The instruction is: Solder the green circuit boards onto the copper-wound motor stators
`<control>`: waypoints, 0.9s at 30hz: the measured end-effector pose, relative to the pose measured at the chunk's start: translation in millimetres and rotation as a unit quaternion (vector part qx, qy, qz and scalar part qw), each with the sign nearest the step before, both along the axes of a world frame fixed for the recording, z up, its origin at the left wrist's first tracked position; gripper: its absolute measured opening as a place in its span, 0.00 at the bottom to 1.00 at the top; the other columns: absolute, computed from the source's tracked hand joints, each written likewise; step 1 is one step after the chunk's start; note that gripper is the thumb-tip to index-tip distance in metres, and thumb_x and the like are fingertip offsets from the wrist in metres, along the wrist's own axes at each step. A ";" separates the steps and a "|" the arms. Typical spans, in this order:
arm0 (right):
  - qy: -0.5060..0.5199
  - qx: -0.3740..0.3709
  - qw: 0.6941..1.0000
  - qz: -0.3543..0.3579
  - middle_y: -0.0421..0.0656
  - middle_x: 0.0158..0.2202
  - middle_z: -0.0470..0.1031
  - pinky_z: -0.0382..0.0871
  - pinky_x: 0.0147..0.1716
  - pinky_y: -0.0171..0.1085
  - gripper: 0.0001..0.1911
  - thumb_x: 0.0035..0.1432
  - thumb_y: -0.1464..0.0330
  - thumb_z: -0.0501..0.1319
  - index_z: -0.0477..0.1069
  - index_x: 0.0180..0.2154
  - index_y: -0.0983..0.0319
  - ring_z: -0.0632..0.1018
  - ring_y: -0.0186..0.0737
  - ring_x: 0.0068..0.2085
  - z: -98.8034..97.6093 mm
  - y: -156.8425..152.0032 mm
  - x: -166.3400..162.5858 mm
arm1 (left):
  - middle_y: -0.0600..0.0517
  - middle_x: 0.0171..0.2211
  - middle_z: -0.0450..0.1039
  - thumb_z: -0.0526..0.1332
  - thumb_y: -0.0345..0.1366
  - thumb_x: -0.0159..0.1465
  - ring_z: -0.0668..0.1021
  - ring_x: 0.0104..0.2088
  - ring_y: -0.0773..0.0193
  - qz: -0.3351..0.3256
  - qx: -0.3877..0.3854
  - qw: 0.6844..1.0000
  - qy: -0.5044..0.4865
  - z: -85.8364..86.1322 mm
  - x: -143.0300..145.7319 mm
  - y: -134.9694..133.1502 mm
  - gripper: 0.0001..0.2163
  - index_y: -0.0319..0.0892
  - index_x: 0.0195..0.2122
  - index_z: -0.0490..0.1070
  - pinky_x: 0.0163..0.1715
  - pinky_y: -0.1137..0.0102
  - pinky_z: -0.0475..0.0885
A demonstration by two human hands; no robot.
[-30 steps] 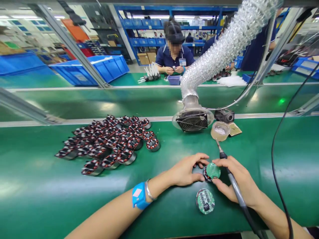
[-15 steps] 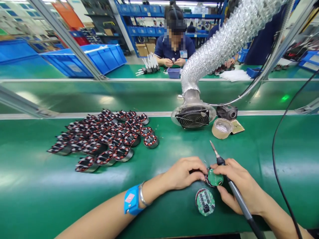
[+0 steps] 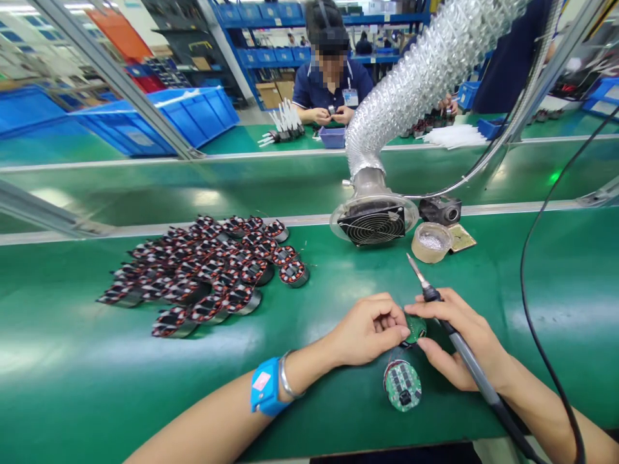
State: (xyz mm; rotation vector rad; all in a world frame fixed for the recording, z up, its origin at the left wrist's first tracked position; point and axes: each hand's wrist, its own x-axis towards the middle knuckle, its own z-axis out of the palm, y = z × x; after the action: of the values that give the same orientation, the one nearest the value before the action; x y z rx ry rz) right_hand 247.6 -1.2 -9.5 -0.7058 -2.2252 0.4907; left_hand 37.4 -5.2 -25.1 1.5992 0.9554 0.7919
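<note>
A round green circuit board (image 3: pixel 416 329) sits between my hands, apparently over a dark part that is mostly hidden. My left hand (image 3: pixel 372 330) is closed, its thumb and fingertips pinching the board's left edge. In my right hand (image 3: pixel 471 341) a soldering iron (image 3: pixel 461 354) rests across the palm, its tip pointing up and away. My right index finger and thumb also touch the board's far and right edges. Just nearer to me, a second round circuit board (image 3: pixel 403 386) with black components lies on the green bench, a reddish wire along its rim.
Several stator coils (image 3: pixel 207 277) cluster at left. A fume extractor (image 3: pixel 374 222) hangs ahead, beside a solder pot (image 3: pixel 432 241) and a small square tin (image 3: pixel 461 237). The iron's black cable (image 3: pixel 527 309) loops at right. Across the bench, a co-worker (image 3: pixel 333 84) handles a small part.
My left hand has shifted right and its thumb now lies over the board's left edge. My right index finger has moved to the board's far edge. The view has shifted slightly.
</note>
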 end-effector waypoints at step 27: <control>-0.051 0.027 0.994 -0.090 0.45 0.29 0.78 0.72 0.23 0.40 0.19 0.54 0.76 0.56 0.70 0.48 0.59 0.78 0.42 0.28 43.8 -53.7 17.0 | 0.55 0.25 0.64 0.60 0.28 0.54 0.66 0.22 0.74 0.037 -0.007 0.995 0.088 6.5 6.1 -5.3 0.03 0.38 0.23 0.68 0.21 0.78 0.61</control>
State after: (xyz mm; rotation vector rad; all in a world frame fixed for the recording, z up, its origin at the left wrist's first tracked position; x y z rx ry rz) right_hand 264.6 -54.9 34.4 -0.9114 -2.2330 0.3084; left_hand 43.5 -10.5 -18.6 1.6488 1.1493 0.7008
